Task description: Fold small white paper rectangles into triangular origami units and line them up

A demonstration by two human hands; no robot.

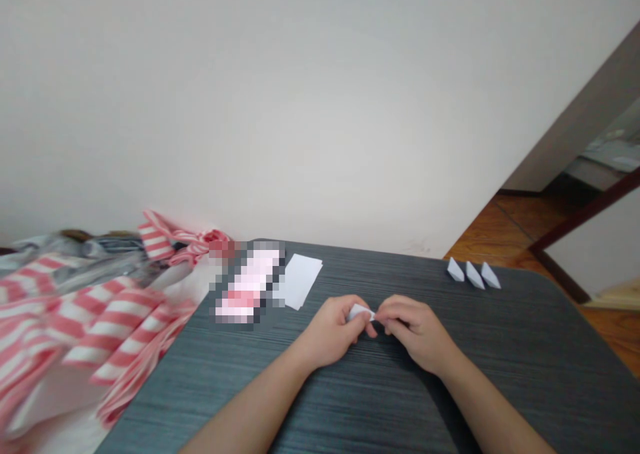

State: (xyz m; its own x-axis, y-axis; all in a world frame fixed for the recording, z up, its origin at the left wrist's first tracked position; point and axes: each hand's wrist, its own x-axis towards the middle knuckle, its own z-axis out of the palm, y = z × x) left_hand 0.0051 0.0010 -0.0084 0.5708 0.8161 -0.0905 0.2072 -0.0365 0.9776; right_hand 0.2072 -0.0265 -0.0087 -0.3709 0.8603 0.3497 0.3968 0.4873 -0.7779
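While the left hand point(333, 331) and right hand point(415, 331) meet at the middle of the head view, their fingertips close from either side on a small folded white paper piece point(360, 312), which sits between them, its end showing beside the left thumb. Just above the table's surface, the grip looks firm, though the fingers hide most of the fold. At about 1 o'clock from the hands, three finished-looking pointed paper folds point(474, 275) stand in a row near the far edge of the dark wood-grain table point(530, 374). At about 11 o'clock lies a flat white paper sheet point(300, 281), still unfolded, so some paper remains; how much is hidden. Beside it is a pixelated, unreadable pink-and-white object point(249, 284). Red-and-white striped fabric point(100, 327) heaps at 9 o'clock, off the table's edge.
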